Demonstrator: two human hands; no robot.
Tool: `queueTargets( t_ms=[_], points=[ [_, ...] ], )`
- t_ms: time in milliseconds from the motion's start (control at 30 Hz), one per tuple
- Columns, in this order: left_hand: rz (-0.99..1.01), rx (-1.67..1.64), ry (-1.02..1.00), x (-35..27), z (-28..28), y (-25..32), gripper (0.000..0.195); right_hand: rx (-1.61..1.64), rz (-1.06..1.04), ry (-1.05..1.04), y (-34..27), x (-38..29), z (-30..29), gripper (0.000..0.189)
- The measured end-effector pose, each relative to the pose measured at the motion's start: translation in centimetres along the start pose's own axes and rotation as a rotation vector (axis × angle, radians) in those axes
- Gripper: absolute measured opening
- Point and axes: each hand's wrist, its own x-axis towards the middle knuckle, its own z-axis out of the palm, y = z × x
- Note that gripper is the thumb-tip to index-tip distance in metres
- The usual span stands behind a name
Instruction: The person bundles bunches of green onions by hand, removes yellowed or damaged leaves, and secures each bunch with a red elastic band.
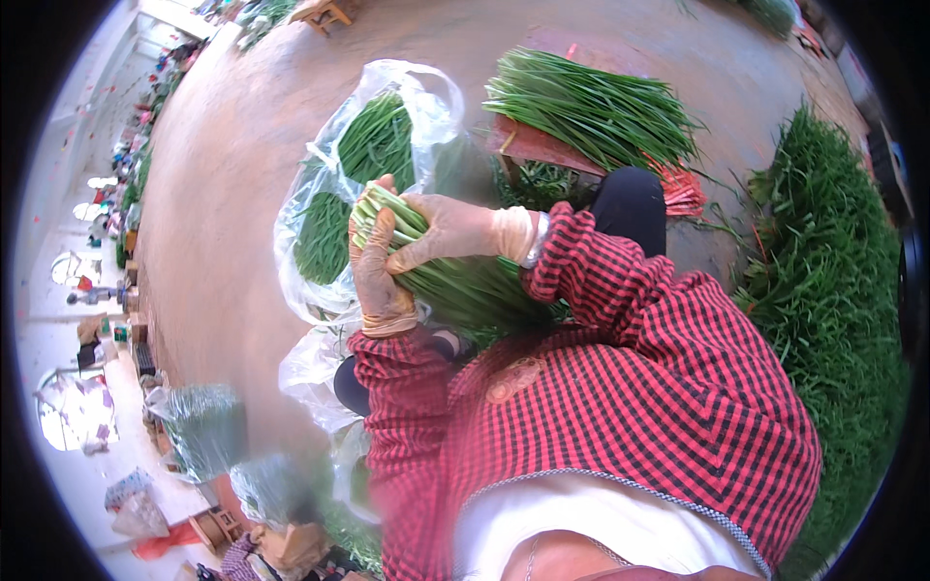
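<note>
My left hand (378, 272), in a thin pale glove with brownish stains, wraps around the stalk ends of a bundle of garlic chives (472, 287). From the other side, my right hand (450, 229), gloved the same way, grips the bundle just below those pale ends. The green leaves trail down to the right over my lap and blur there. Just beyond my hands stands an open clear plastic bag (429, 80) with bunches of chives (378, 138) inside.
A low reddish bench (541, 141) bears a chive pile (588, 102); red-orange ties (683, 192) lie at its right end. A large heap of chives (828, 327) lines my right side. Filled plastic bags (200, 428) stand at the lower left, and a wooden stool (321, 14) at the far edge.
</note>
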Motion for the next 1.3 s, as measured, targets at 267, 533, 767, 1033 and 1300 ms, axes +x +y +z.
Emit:
queueTargets(
  t_ms=[267, 533, 767, 1033, 1300],
  points=[
    [-0.106, -0.284, 0.009, 0.8, -0.2, -1.0, 0.022, 0.169, -0.015, 0.214, 1.3, -0.2, -0.7, 0.050],
    [0.002, -0.292, 0.058, 1.0, 0.4, -1.7, 0.019, 0.363, -0.022, 0.292, 2.0, -0.1, -0.6, 0.046],
    [-0.025, -0.291, 0.152, 0.2, -0.8, -0.3, 0.022, 0.399, 0.004, 0.271, 1.8, -0.1, -1.5, 0.031],
    [0.038, -0.158, 0.200, 1.3, -3.1, -1.6, 0.020, 0.105, -0.010, 0.242, 1.5, 0.3, -2.5, 0.028],
    [0.207, -0.138, 0.351, 0.1, -12.7, 8.9, 0.016, 0.128, -0.307, 0.490, -12.8, -3.5, -16.1, 0.026]
  ],
)
